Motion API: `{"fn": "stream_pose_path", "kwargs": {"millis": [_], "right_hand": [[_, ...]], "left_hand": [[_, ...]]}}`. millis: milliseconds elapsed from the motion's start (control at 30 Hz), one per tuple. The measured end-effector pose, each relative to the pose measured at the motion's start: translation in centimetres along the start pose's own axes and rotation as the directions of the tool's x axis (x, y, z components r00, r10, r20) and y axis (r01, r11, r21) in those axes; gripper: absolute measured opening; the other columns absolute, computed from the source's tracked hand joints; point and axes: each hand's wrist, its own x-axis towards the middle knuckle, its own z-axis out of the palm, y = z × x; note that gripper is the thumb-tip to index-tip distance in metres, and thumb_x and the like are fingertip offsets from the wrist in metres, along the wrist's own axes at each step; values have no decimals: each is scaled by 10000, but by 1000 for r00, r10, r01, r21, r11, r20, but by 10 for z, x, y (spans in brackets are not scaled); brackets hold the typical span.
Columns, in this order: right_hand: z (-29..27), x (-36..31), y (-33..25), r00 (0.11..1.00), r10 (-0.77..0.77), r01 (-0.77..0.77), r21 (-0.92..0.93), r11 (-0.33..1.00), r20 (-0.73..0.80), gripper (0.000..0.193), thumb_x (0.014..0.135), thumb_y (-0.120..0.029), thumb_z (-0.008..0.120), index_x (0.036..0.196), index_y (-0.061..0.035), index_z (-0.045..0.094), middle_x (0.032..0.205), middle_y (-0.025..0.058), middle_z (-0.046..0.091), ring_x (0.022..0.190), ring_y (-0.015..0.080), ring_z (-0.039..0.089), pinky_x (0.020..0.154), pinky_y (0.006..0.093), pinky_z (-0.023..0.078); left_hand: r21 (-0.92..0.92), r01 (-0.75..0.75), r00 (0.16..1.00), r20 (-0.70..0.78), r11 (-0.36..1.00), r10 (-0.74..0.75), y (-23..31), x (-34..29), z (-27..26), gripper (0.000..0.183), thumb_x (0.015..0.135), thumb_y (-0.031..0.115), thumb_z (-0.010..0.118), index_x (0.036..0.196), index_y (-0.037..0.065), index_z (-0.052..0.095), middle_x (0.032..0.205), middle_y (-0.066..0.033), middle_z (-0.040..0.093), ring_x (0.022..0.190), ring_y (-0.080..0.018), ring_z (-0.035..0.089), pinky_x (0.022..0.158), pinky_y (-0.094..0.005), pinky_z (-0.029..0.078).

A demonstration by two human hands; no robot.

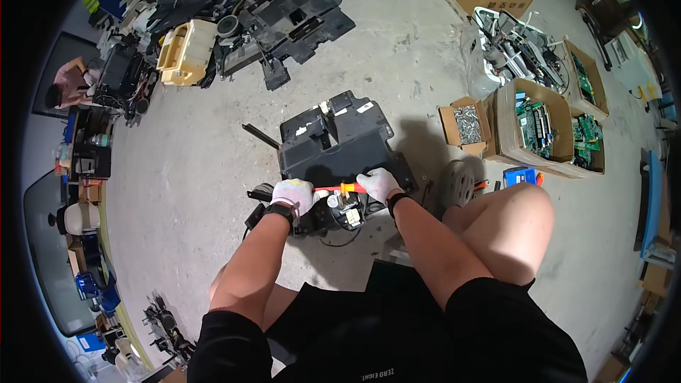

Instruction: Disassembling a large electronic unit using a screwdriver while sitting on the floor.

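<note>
A black plastic machine housing [340,147] lies on the floor in front of me, with metal and pale parts [346,216] exposed along its near side. My right hand [380,184], in a white glove, closes round the handle of a red and yellow screwdriver [349,188]. Its red shaft points left across the near edge of the housing, toward my left hand [294,195]. That hand, gloved too, has its fingers curled at the shaft's far end; what they grip is hidden. A thin black cable [342,242] loops out below the exposed parts.
A small carton of screws [466,124] stands to the right, beside larger boxes of green circuit boards [535,128] and a white bin of metal parts [511,53]. Dismantled black panels [298,25] pile up far left. A blue box [520,176] sits near my right knee.
</note>
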Motion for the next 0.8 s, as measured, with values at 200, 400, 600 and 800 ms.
{"fn": "stream_pose_path", "kwargs": {"millis": [200, 400, 600, 800], "right_hand": [[-3, 4, -2, 999, -5, 7, -61, 998, 37, 426, 798, -382, 618, 817, 39, 679, 817, 266, 663, 825, 423, 661, 775, 426, 513], [-6, 2, 4, 999, -36, 37, -59, 998, 13, 463, 821, -422, 634, 803, 39, 672, 827, 280, 658, 839, 430, 658, 781, 435, 514], [6, -42, 13, 900, -378, 361, -116, 925, -215, 460, 806, -406, 757, 1016, -10, 651, 1016, 195, 677, 885, 396, 675, 818, 460, 529], [9, -33, -6, 982, -150, 58, -585, 809, -111, 336, 854, -238, 701, 1111, -60, 579, 1103, 178, 666, 978, 349, 696, 830, 440, 566]], "left_hand": [[-63, 15, 1000, 4, 998, -14, 3, -9, 5, 640, 945, 666, 423, 983, 123, 758, 984, -164, 733, 998, -361, 685, 860, -462, 534], [-53, -5, 1000, -5, 999, 4, 8, -9, -5, 639, 940, 670, 429, 946, 121, 756, 950, -168, 730, 975, -368, 685, 845, -468, 533], [70, -85, 996, -2, 994, 85, -6, 9, -23, 654, 909, 707, 450, 955, 126, 748, 945, -153, 732, 967, -351, 690, 817, -467, 543], [81, -195, 961, -182, 977, 207, -6, 28, -3, 603, 907, 653, 503, 983, 85, 691, 925, -164, 718, 929, -355, 687, 830, -464, 500]]}}
